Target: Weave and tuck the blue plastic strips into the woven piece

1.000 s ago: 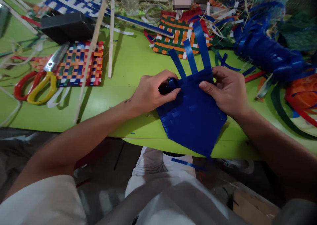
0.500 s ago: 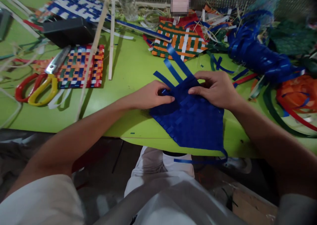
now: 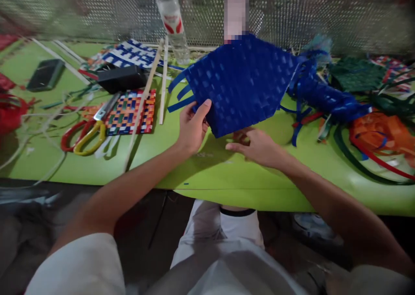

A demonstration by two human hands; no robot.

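A blue woven piece [image 3: 243, 83] is raised and tilted above the green table, with loose strips sticking out on its left side. My left hand [image 3: 193, 126] grips its lower left edge, thumb on top and fingers behind. My right hand [image 3: 254, 145] is just below the bottom edge, its thumb apart from its bent fingers. Some of those fingers are partly hidden behind the piece, and nothing shows in the gap.
Scissors [image 3: 84, 136] with red and yellow handles lie beside a multicoloured woven square [image 3: 131, 113]. Behind are a black box [image 3: 121, 78], thin sticks [image 3: 164, 81] and a bottle [image 3: 173, 24]. A blue strip bundle [image 3: 327, 91] and orange strips [image 3: 385, 133] lie right.
The blue piece has been lifted off the table and turned, its loose strips now pointing left. My right hand has let go of its top edge and moved below it. The view has tilted up.
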